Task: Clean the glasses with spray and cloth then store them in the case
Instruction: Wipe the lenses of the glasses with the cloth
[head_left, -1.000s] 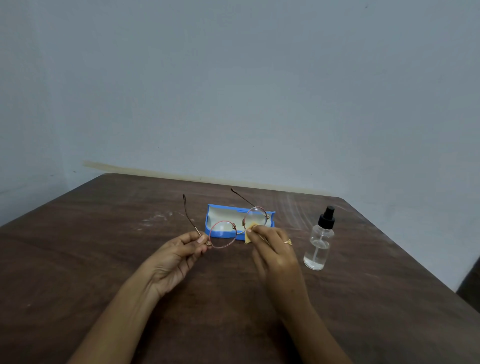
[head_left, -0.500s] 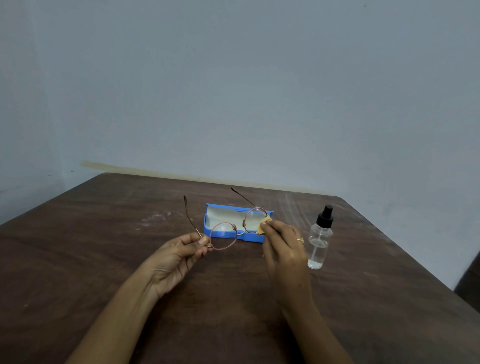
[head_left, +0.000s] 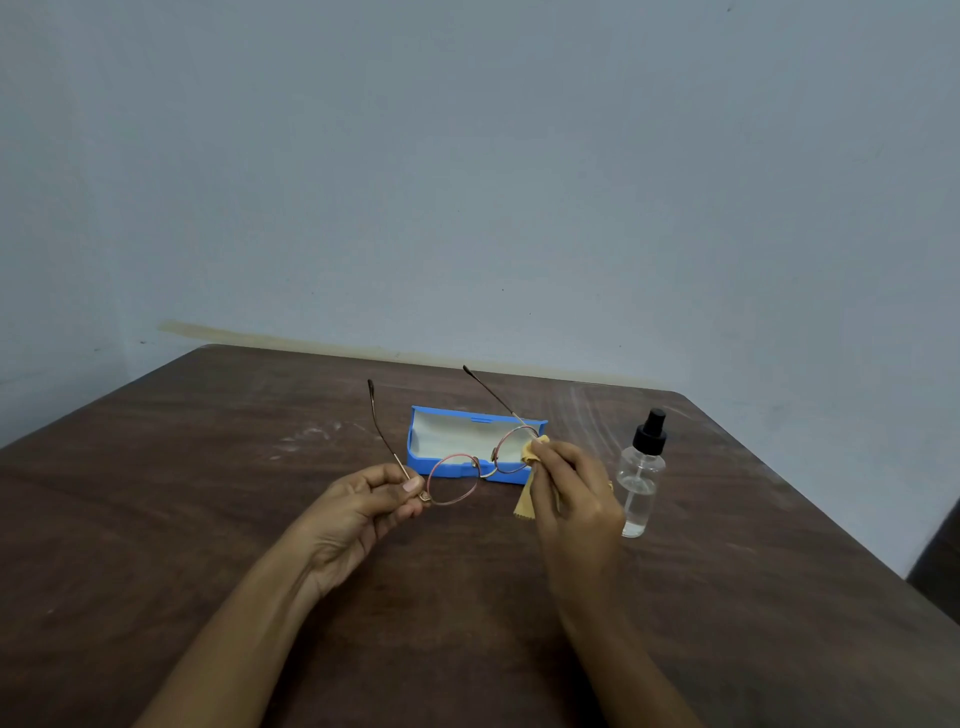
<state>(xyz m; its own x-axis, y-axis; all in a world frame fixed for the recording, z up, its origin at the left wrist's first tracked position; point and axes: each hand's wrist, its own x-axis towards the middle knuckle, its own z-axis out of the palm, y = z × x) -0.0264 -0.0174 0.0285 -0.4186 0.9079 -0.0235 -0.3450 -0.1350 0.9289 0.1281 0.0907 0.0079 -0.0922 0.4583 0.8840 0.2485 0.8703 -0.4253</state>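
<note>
Thin round-rimmed glasses (head_left: 453, 479) with their arms unfolded are held above the table. My left hand (head_left: 363, 506) pinches the frame at the left lens hinge. My right hand (head_left: 571, 493) holds a small yellow cloth (head_left: 535, 452) pressed against the right lens, and a corner of the cloth hangs below the fingers. Behind the glasses lies the open blue case (head_left: 441, 462) with a pale lining. A clear spray bottle (head_left: 641, 475) with a black nozzle stands upright just right of my right hand.
The dark brown wooden table (head_left: 208, 519) has pale scuff marks at the back left and back right. Its right edge runs diagonally near the bottle. A plain grey wall rises behind the table.
My right hand with the cloth slid from the right lens's lower inner part to its right rim. A corner of the cloth now hangs below the fingers. My left hand stayed put.
</note>
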